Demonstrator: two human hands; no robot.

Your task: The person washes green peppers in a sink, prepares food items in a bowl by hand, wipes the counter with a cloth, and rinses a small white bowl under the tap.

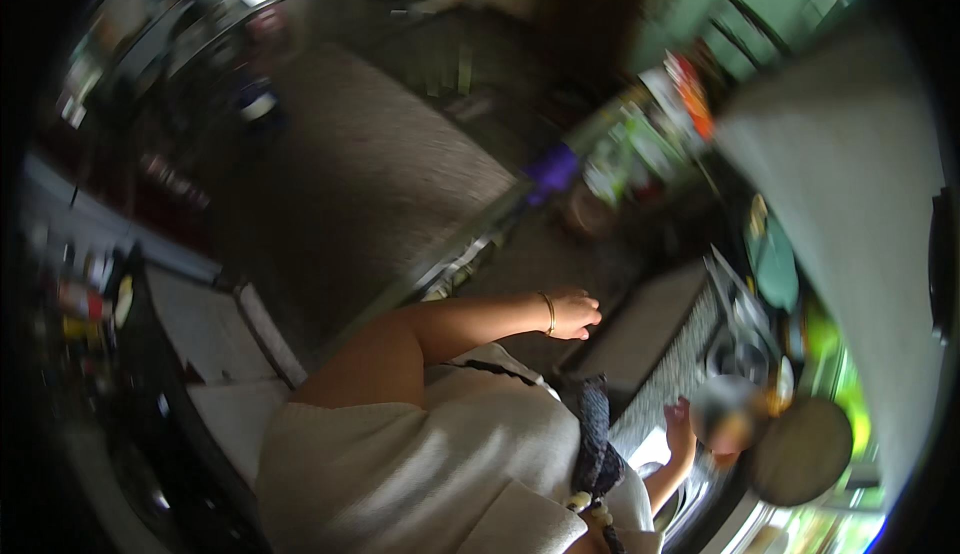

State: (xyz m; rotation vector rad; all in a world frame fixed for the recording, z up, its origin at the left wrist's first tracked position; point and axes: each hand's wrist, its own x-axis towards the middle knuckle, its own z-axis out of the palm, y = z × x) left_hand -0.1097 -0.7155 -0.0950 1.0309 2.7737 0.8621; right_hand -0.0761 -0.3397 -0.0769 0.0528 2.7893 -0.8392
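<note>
My left hand (576,315), with a gold-coloured bracelet (552,314) at the wrist, hangs in front of my body with loosely bent fingers and nothing seen in it. Farther right, my right hand (679,428) is raised over the grey counter (664,363), beside a blurred patch that hides what lies there. Whether it touches anything cannot be told. A round brownish flat item (802,450) stands to its right. Above are blurred clear or metal vessels (735,359) and a teal oval item (774,265).
Along the counter farther off lie a purple item (553,171), green-and-white packets (630,153) and an orange-and-white packet (690,96). A pale wall (840,141) rises at the right. A cluttered surface (90,306) is at far left. Motion blurs much of the view.
</note>
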